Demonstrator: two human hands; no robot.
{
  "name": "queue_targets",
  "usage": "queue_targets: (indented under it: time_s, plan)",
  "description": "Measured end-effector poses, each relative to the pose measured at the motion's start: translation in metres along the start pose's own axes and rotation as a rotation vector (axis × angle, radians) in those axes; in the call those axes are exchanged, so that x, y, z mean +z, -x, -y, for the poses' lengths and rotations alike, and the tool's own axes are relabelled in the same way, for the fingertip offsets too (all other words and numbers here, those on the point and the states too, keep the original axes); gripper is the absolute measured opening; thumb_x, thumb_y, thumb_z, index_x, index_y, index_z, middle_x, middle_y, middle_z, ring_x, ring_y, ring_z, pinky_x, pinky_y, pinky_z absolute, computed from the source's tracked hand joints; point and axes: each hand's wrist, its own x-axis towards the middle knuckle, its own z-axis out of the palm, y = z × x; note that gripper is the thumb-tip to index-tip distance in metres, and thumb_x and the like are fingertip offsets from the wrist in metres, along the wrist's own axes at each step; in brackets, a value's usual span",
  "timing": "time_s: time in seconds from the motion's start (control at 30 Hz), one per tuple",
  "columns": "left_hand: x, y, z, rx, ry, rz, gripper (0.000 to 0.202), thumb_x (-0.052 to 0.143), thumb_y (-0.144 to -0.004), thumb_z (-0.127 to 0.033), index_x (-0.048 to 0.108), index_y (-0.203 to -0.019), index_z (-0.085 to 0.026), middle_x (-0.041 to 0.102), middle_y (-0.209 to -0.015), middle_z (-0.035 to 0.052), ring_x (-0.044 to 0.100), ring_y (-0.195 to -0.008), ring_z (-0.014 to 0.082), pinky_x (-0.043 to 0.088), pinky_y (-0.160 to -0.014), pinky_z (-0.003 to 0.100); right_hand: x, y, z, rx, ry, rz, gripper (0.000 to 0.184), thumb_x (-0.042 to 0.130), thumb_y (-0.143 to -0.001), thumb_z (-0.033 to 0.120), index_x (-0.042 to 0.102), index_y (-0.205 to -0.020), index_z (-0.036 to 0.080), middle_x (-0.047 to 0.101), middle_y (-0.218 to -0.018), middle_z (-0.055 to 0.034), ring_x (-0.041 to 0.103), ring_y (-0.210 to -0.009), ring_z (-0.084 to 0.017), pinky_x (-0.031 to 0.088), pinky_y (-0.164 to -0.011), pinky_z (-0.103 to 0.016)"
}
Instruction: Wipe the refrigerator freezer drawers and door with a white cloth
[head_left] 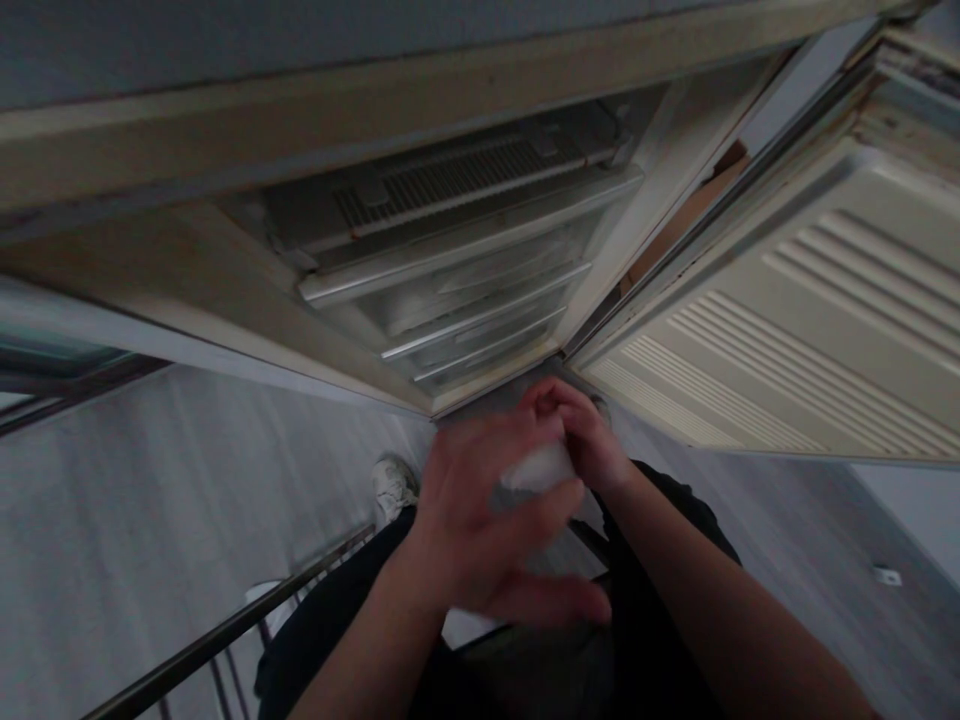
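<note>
My left hand is in front of my lap, slightly blurred, its fingers curved and spread apart. Just beyond it, my right hand has its fingers curled in. A small whitish piece, soft-looking and blurred, shows between the two hands and seems to be held by the right one. Its exact kind cannot be made out, and the left fingers partly cover it. Ahead stands an upright freezer with several clear-fronted drawers and a ribbed shelf above them. Both hands are apart from it.
The freezer's ribbed door hangs wide on the right. Behind it is a brown cardboard box. A metal rail or rack stands at lower left, near a shoe. Grey wood-look floor surrounds the freezer.
</note>
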Motion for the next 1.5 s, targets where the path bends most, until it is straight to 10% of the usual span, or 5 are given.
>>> queue_targets:
  time_s: [0.6,0.87,1.13,1.33,1.5]
  plan:
    - [0.040,-0.024,0.052,-0.330,0.290,0.017,0.068,0.022,-0.101,-0.063,0.074,-0.086,-0.022,0.051,-0.150,0.0089,0.044,-0.141,0.0263,0.044,-0.111,0.050,-0.009,-0.009,-0.015,-0.015,0.143,-0.115,0.015,0.057,-0.072,0.025,0.069,-0.082,0.022,0.066,-0.079,0.0015,0.058,-0.075,-0.014,0.043,-0.073,-0.026]
    - [0.043,-0.022,0.076,-0.470,0.580,0.148,0.061,0.073,-0.083,-0.054,0.052,-0.130,-0.020,0.062,-0.132,0.0163,0.066,-0.114,0.0244,0.056,-0.091,0.040,-0.014,-0.024,-0.016,-0.035,0.129,-0.255,0.017,0.070,-0.078,0.038,0.068,-0.081,0.021,0.065,-0.077,0.0019,0.057,-0.072,-0.013,0.043,-0.068,-0.025]
    - [0.046,-0.023,0.070,-0.735,0.431,0.171,0.029,0.061,-0.090,-0.044,0.057,-0.074,-0.020,0.059,-0.070,-0.0018,0.059,-0.068,0.0148,0.047,-0.063,0.026,-0.018,-0.029,-0.025,-0.056,0.007,-0.367,0.033,0.079,-0.071,0.044,0.060,-0.087,0.022,0.062,-0.082,0.0030,0.056,-0.071,-0.012,0.044,-0.066,-0.024]
    - [0.043,-0.021,0.074,-0.805,0.329,-0.128,0.021,0.050,-0.096,-0.041,0.051,-0.086,-0.023,0.048,-0.066,-0.0053,0.049,-0.058,0.0122,0.039,-0.056,0.024,-0.016,-0.026,-0.038,-0.136,0.560,-0.484,0.017,0.063,-0.076,0.029,0.056,-0.088,0.020,0.058,-0.083,-0.0001,0.053,-0.073,-0.014,0.042,-0.066,-0.027]
    - [0.035,-0.022,0.070,-0.700,-0.075,0.067,0.022,0.045,-0.101,-0.036,0.061,-0.107,-0.022,0.067,-0.078,0.0011,0.064,-0.068,0.0182,0.043,-0.064,0.028,-0.002,-0.020,-0.055,-0.276,0.698,-0.487,0.009,0.055,-0.078,0.023,0.051,-0.086,0.021,0.053,-0.077,0.0023,0.050,-0.066,-0.012,0.040,-0.059,-0.025]
